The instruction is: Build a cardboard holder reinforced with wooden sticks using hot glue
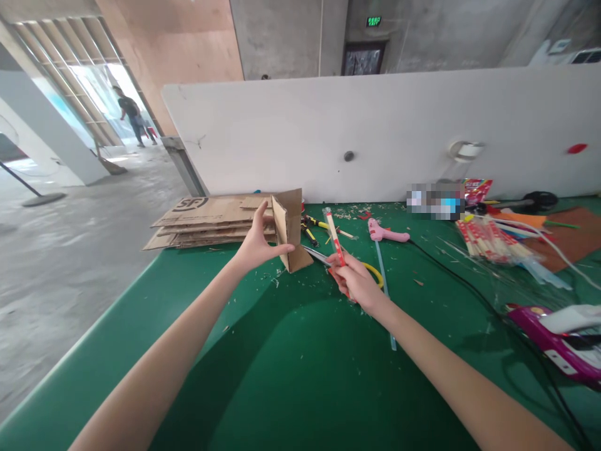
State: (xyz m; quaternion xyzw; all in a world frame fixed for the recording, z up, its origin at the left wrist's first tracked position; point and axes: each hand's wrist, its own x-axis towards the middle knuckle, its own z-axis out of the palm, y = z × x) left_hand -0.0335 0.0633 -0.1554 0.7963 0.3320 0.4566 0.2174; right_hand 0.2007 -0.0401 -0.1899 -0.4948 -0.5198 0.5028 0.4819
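cardboard piece point(287, 230) stands upright on the green desk point(300, 376), pinched at its near edge by the left hand point(257, 244), thumb on one face and fingers on the other. just beyond that hand lies a stack of flattened cardboard point(206, 220). the right hand point(357, 283) is closed around a wrapped pair of chopsticks point(334, 237), which points up and away from its fingers. directly under this hand lie scissors point(323, 258) with a yellow handle, blades toward the cardboard piece, and a clear glue stick point(384, 275) runs along its right side. farther right of it sit a pink glue gun point(385, 233) and a bundle of more wrapped chopsticks point(488, 241).

likely risks: the cardboard piece is held only by a light pinch at 1 edge, so a push from the chopsticks could fold it or tip it flat. the right hand hovers close over the scissor blades, so lowering it carelessly could catch a finger. wood shavings on the desk could let the cardboard slide.
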